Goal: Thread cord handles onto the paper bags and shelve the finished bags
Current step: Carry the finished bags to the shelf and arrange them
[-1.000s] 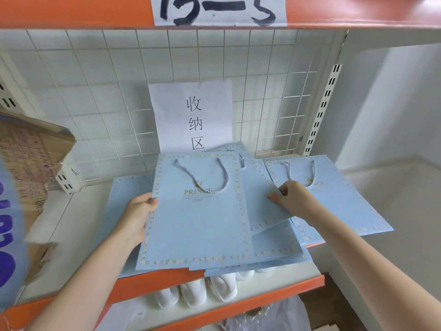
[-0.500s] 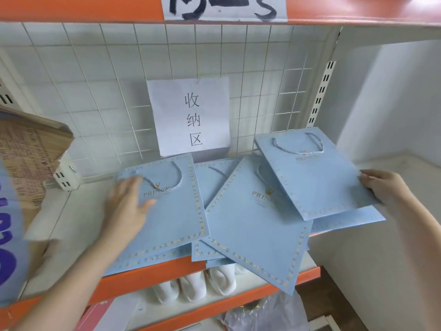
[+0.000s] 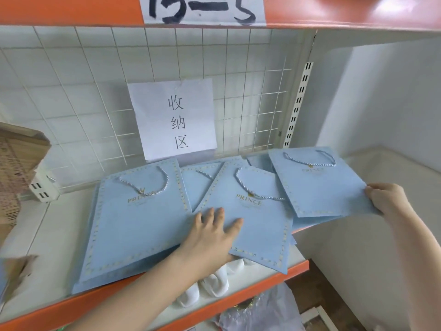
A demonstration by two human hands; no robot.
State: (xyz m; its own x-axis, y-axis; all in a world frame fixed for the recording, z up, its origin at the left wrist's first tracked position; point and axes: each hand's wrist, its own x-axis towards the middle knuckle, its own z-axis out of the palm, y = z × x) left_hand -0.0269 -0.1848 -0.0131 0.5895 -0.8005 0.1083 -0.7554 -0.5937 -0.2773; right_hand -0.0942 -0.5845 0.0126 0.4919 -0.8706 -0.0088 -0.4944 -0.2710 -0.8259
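Note:
Several flat light-blue paper bags with twisted cord handles lie spread on the white shelf (image 3: pixel 50 225). The left bag (image 3: pixel 133 223) lies square near the front edge. The middle bag (image 3: pixel 257 225) lies tilted, its lower corner hanging over the shelf's orange lip. My left hand (image 3: pixel 212 237) rests flat on the middle bag with straight, spread fingers. The right bag (image 3: pixel 317 185) sits at the shelf's right end, lifted slightly at its outer corner. My right hand (image 3: pixel 386 199) pinches that corner, fingers curled round the edge.
A wire grid back panel carries a white paper sign (image 3: pixel 174 118). A brown cardboard box (image 3: pixel 16 168) stands at the left. An orange shelf beam with a label (image 3: pixel 202 8) runs overhead. White rolled items (image 3: pixel 210 285) lie on the lower shelf. A white wall is at the right.
My left hand moved right, from the left bag onto the middle bag. The right hand still holds the right bag, which has settled lower. Bags are spread out from the earlier pile.

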